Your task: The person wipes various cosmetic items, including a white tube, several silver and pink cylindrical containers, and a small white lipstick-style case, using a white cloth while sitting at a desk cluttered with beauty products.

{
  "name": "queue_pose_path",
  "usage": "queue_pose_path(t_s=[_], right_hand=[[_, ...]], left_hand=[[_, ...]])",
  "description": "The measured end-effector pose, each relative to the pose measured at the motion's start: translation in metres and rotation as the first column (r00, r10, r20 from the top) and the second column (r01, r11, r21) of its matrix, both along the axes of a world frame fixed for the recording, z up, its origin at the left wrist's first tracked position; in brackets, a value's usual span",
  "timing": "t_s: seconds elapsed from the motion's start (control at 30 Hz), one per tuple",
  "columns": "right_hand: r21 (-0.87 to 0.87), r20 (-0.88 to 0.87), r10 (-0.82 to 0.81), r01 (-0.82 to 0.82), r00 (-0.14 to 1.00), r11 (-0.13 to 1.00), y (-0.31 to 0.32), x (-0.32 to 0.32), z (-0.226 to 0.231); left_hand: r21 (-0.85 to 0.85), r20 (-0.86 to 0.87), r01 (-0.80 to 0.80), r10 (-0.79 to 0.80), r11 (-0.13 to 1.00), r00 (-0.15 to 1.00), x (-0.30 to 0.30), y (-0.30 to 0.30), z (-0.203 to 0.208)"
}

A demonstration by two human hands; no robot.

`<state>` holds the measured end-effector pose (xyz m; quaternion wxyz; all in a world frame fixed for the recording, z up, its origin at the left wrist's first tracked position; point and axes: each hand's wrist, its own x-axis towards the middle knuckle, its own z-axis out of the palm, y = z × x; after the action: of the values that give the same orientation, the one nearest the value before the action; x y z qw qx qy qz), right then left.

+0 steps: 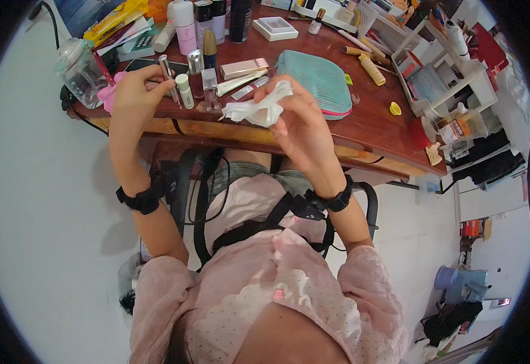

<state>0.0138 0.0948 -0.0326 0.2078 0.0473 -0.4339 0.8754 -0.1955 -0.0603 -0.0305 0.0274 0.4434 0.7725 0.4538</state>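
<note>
My left hand [136, 91] is at the left of the desk, its thumb and fingers closed around a slim silver cosmetic tube [167, 71] that stands upright. Just right of that tube are a small white-capped bottle [184, 91], a dark tube with a silver cap [196, 73] and a clear lip gloss tube [210, 88]. My right hand [306, 124] is raised over the front edge of the desk, pinching a crumpled white tissue [256, 111]. Behind the right hand lies a teal mesh pouch [315, 82] with a pink zip.
The reddish-brown desk [362, 130] carries several bottles along the back, among them a pink one [185, 27]. A clear jug [78, 70] stands at the left edge. At the right is a white organiser [441, 73]. A yellow cap [395, 109] lies near it.
</note>
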Motion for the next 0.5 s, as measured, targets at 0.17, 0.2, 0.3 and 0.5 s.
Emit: queue_pose_path(t_s=[0.17, 0.2, 0.3, 0.5], right_hand=[[0.002, 0.046, -0.042, 0.042, 0.998, 0.999, -0.004, 0.001, 0.004], [0.004, 0.033, -0.027, 0.027, 0.999, 1.000, -0.002, 0.001, 0.004], [0.008, 0.011, -0.015, 0.015, 1.000, 1.000, 0.000, 0.002, 0.002], [-0.010, 0.033, -0.049, 0.049, 0.998, 0.999, -0.001, 0.002, 0.003]], left_hand=[[0.020, 0.010, -0.018, 0.018, 1.000, 1.000, 0.005, 0.001, 0.001], [0.006, -0.018, -0.042, 0.042, 0.999, 0.999, 0.005, 0.001, 0.001], [-0.004, -0.046, -0.061, 0.061, 0.998, 0.997, 0.008, 0.001, 0.004], [-0.016, -0.058, -0.091, 0.090, 0.996, 0.994, 0.015, 0.000, 0.009]])
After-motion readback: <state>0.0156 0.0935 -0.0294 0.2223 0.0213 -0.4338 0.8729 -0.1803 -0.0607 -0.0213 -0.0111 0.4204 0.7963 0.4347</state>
